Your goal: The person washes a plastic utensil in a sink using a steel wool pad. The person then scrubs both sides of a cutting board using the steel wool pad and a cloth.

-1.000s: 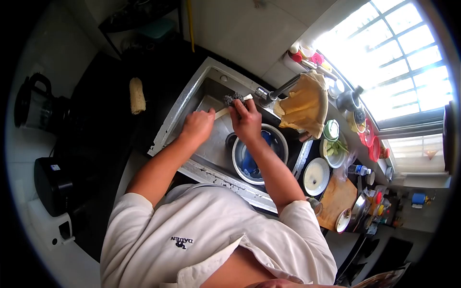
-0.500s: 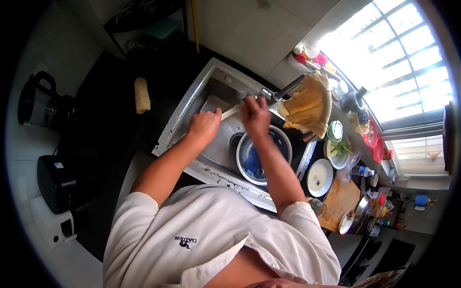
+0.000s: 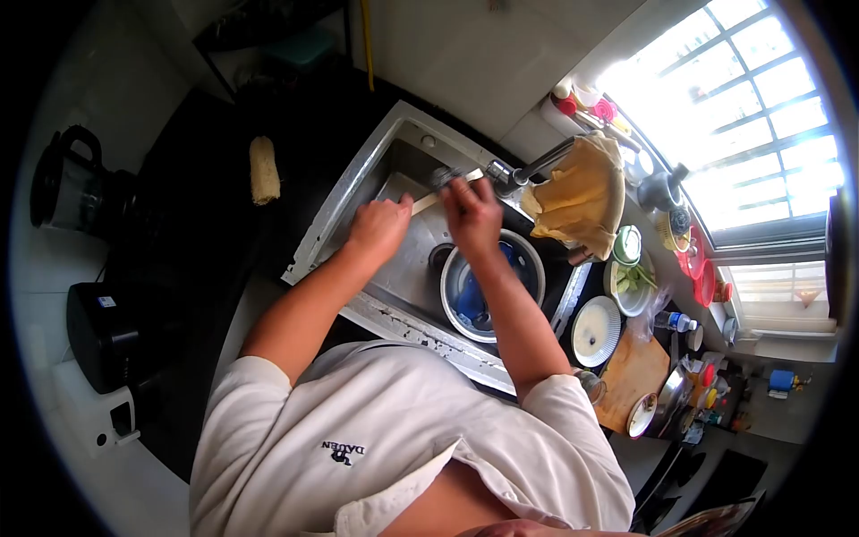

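Over the sink, my left hand is closed around one end of a pale, stick-like utensil. Its far part passes behind the other hand, so its full shape is hidden. My right hand is closed on a grey scrubber, seemingly steel wool, close against the utensil. Below that hand, a round metal basin with something blue inside stands in the sink, partly covered by the forearm. The faucet is just right of my right hand.
A tan cloth hangs beside the faucet. Right of the sink are a white plate, a bowl of green pieces and a cutting board. A beige loofah-like roll lies on the dark left counter, near a glass jug.
The scrubber and my right hand have shifted slightly left along the utensil. My left hand keeps its hold almost in place, a little higher in view.
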Demonstrator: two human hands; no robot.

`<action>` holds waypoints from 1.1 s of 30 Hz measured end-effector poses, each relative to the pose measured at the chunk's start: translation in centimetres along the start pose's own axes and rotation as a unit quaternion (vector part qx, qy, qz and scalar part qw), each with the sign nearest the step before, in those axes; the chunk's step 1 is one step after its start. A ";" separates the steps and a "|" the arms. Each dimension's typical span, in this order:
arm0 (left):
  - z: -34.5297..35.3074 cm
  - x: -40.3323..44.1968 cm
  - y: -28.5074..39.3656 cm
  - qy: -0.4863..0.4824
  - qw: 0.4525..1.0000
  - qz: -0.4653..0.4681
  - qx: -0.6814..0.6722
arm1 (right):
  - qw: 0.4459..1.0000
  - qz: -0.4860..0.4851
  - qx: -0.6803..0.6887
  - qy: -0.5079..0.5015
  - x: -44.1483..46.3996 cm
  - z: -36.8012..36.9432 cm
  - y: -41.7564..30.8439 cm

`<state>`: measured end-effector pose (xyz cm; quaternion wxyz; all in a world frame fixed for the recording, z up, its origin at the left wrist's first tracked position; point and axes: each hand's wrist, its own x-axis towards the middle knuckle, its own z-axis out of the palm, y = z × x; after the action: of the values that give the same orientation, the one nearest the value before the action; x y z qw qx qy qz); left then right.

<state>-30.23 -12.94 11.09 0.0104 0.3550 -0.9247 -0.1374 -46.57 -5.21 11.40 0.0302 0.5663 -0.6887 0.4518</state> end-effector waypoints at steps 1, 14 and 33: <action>0.2 0.1 0.2 0.002 1.000 0.002 0.003 | 0.997 0.051 -0.060 -0.011 0.6 -0.3 1.0; 0.3 -0.7 0.6 -0.007 1.000 -0.007 0.006 | 1.000 -0.002 -0.001 0.017 -1.6 0.5 -0.9; 0.7 -0.9 0.9 0.002 1.000 -0.006 0.000 | 0.998 -0.060 -0.012 0.021 -1.9 0.3 -0.8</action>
<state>-30.25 -11.54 10.77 0.0119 0.3611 -0.9223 -0.1368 -45.13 -3.92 10.67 0.0785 0.5966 -0.6584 0.4522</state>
